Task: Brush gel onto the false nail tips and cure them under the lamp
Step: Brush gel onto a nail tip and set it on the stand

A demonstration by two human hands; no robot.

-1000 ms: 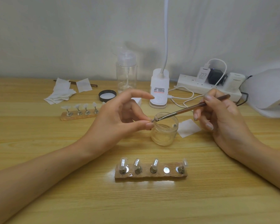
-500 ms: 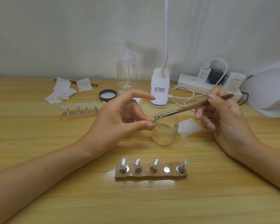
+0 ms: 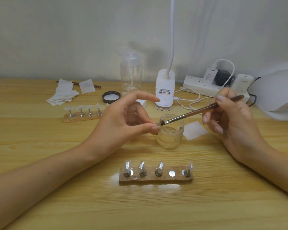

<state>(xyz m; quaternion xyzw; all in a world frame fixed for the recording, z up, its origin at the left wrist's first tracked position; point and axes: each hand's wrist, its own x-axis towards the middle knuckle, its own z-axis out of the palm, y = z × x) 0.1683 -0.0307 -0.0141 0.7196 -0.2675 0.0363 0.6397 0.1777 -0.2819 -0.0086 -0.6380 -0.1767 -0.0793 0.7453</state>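
Nail tip [image 3: 160, 122] sits right over the jar [image 3: 170, 138] rim, pinched between the left hand [image 3: 123, 123] thumb and a finger. The right hand [image 3: 231, 120] grips the brush [image 3: 198, 112] like a pen, bristles on the tip. The brush has slid slightly right since a second ago, so I'd guess it's mid-stroke. The lamp [image 3: 276, 95], far right of the jar, comes later.
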